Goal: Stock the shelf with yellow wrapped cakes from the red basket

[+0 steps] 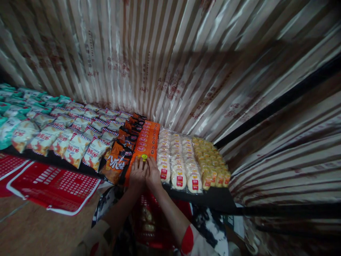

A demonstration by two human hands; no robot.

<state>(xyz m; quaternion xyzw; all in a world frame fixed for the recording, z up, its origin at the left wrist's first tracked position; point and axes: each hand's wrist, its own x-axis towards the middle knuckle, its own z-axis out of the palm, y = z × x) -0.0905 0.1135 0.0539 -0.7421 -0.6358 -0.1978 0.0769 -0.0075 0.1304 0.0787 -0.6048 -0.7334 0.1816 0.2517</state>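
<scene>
Both my hands rest side by side on the front end of a row of orange snack packs on a dark shelf. My left hand and my right hand press on the frontmost orange pack, fingers pointing away from me. A small yellow-green label sits on the pack just beyond my fingertips. Left of the row stand dark orange bags; right of it lie clear packs of round pastries.
Yellow pastry packs fill the shelf's right end. White-and-red snack bags and teal bags run along the left. Red plastic baskets lie below left, another red basket under my arms. Striped foil curtain behind.
</scene>
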